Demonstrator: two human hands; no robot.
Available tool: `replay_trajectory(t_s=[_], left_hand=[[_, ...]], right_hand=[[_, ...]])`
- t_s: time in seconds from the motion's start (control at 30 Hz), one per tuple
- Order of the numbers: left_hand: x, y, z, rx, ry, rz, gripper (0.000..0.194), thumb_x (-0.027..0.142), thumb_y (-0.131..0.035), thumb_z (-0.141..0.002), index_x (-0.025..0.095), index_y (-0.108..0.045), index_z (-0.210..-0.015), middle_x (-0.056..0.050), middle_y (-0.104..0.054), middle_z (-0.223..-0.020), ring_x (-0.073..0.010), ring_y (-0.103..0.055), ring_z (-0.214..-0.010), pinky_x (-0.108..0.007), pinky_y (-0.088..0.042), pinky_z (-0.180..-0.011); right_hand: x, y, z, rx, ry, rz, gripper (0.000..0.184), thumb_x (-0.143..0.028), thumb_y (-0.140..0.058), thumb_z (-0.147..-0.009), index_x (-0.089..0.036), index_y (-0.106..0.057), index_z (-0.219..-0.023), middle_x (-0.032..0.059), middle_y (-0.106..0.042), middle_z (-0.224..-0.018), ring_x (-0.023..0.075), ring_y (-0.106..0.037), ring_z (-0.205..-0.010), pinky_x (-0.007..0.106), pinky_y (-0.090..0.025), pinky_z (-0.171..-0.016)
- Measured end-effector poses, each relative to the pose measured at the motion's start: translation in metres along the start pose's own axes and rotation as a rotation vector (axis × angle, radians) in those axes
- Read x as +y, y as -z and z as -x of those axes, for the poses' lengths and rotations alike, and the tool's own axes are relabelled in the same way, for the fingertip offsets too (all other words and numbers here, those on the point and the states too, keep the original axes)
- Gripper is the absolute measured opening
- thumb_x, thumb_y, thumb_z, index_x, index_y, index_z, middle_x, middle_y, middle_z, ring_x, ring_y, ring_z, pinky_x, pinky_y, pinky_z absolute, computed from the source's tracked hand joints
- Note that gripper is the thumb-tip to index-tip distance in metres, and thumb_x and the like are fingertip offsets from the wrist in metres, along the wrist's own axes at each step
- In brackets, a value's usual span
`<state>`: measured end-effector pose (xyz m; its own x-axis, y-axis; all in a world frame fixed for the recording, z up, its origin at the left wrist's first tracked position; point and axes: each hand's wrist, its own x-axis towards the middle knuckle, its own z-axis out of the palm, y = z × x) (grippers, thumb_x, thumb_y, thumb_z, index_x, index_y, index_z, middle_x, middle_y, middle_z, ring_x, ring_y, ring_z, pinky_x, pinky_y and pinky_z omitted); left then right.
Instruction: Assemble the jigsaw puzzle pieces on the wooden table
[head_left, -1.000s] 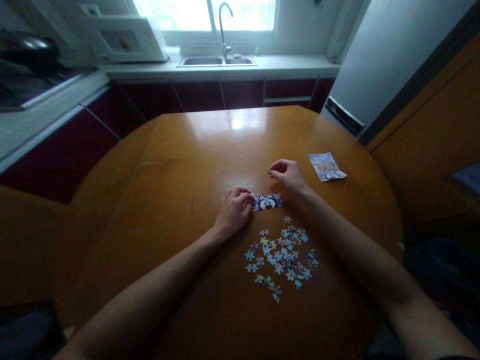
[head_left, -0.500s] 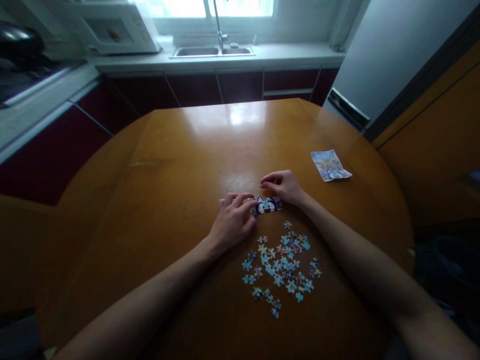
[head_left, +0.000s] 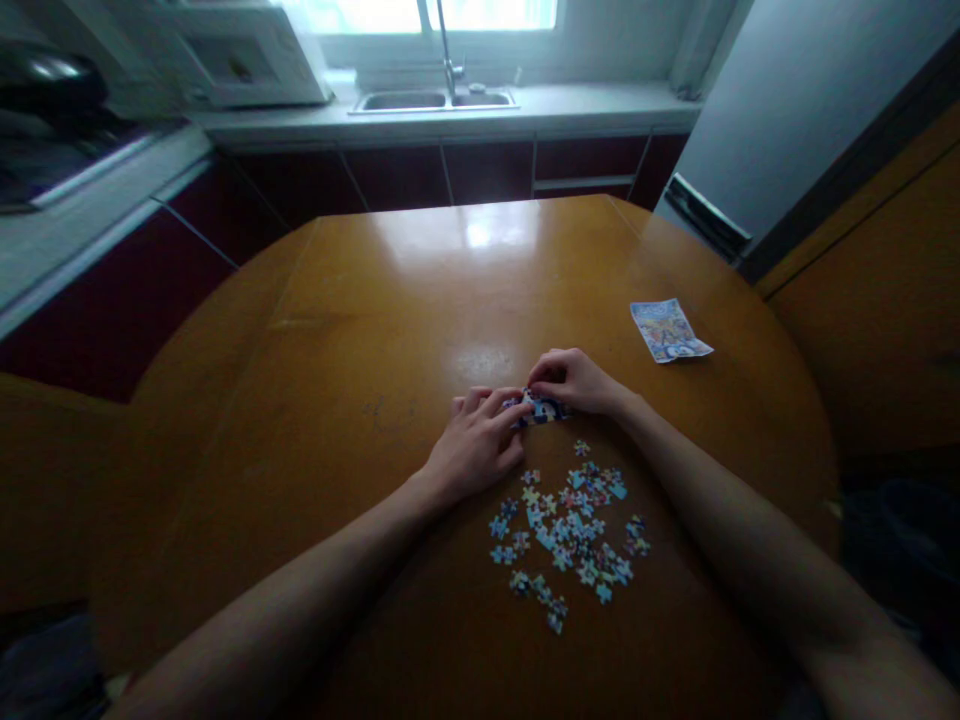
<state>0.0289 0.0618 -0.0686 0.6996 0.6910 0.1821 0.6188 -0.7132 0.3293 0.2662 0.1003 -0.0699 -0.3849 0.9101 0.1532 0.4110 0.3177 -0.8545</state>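
A small joined strip of blue and white jigsaw pieces lies on the round wooden table. My left hand rests on the strip's left end, fingers pressed down on it. My right hand covers the strip's upper right edge, its fingertips pinched down against it; whether a loose piece is between them is hidden. Several loose jigsaw pieces lie scattered just nearer to me than the strip.
A small printed picture card lies on the table to the right. Beyond the table run dark red cabinets, a counter with a sink and a microwave. A grey fridge stands at the right.
My right hand has come down from above the strip and now presses on its top edge. My left hand's fingers have spread a little over the strip's left end.
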Motion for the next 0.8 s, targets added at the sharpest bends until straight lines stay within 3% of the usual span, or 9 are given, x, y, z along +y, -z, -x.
replay_trajectory(t_s=[0.43,0.67,0.8], left_hand=[[0.000,-0.001,0.000,0.013,-0.008,-0.011,0.045,0.022,-0.062,-0.087,0.032,-0.060,-0.131,-0.001,-0.057,-0.142,-0.0316,-0.045,-0.121,-0.051,-0.038,-0.099],[0.000,-0.001,0.000,0.022,-0.014,-0.016,0.045,0.023,-0.062,-0.087,0.033,-0.060,-0.131,-0.001,-0.058,-0.141,-0.0320,-0.045,-0.120,-0.051,-0.039,-0.098],[0.000,-0.001,0.000,0.019,-0.012,-0.007,0.046,0.022,-0.062,-0.087,0.033,-0.060,-0.131,-0.001,-0.057,-0.142,-0.0318,-0.045,-0.121,-0.051,-0.038,-0.099]], right_hand=[[0.005,-0.002,-0.004,0.027,0.149,0.201,0.006,-0.018,-0.069,-0.084,-0.018,-0.076,-0.084,0.0050,-0.066,-0.081,0.0191,-0.059,-0.082,0.034,-0.046,-0.079],[0.010,-0.003,-0.006,0.039,0.067,0.141,0.014,-0.019,-0.072,-0.080,-0.017,-0.072,-0.094,0.0019,-0.062,-0.081,0.0163,-0.056,-0.076,0.030,-0.047,-0.071],[0.013,-0.004,-0.005,0.096,-0.041,-0.001,0.014,-0.027,-0.064,-0.087,-0.016,-0.071,-0.093,0.0018,-0.064,-0.078,0.0153,-0.056,-0.070,0.029,-0.047,-0.065]])
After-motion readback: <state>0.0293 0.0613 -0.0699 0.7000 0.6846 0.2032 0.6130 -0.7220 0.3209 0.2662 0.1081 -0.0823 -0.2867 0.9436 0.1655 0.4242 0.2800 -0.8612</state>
